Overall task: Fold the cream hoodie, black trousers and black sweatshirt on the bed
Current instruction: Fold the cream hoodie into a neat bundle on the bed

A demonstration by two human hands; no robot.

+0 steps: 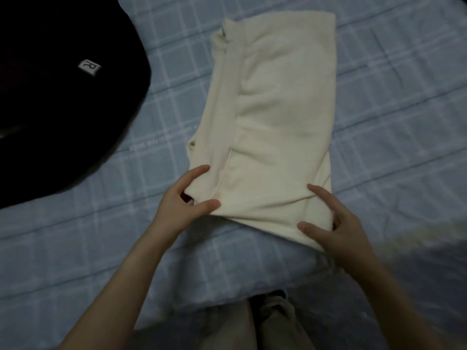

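Between my two hands sits the near end of the cream hoodie (273, 117), already narrowed to a long panel that runs away from my fingertips across the bed (391, 109). My left hand (184, 198) curls round the near left corner, thumb on top and fingers hooked round the side. My right hand (338, 223) takes the near right corner, thumb and forefinger spread on the cloth and the other fingers tucked in at the edge.

It looks thick and soft, light enough to lift but floppy, so I judge these two corners the right hold: raise them together and the layers should travel as one. Let one sag and the fold will skew.

Far off beyond my left hand lies a black garment (50, 97) with a small white label (89, 67); which black piece it is, I cannot tell. Blue checked bedding gives under everything, and the light is dim. Below my wrists, my own legs meet the bed's edge.
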